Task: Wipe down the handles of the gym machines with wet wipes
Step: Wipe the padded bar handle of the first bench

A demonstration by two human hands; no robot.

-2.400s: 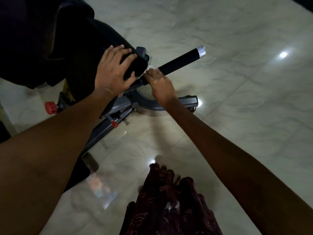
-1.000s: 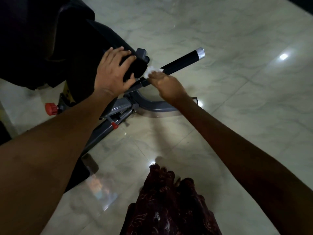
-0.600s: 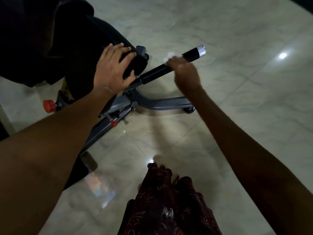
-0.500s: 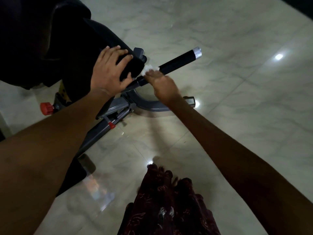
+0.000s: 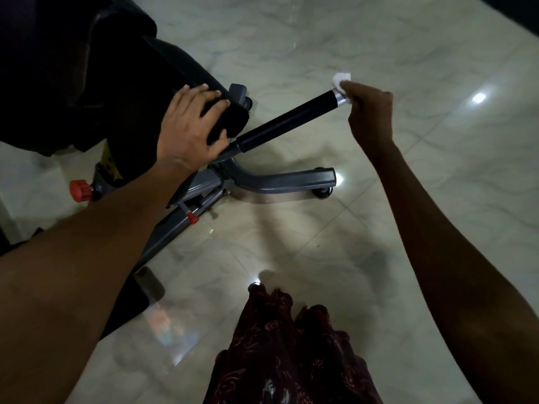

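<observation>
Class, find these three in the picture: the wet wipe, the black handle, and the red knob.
wet wipe (image 5: 341, 78), head view, on the white wad showing above the fingers
handle (image 5: 287, 120), head view, middle of the black grip
red knob (image 5: 78, 190), head view, on the knob's red cap

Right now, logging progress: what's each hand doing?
Left hand: open, fingers resting on the black pad.
Right hand: pinching the wet wipe at the handle tip.

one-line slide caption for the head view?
Right hand wipes the handle tip with a wet wipe; left hand rests on the black pad.
</observation>
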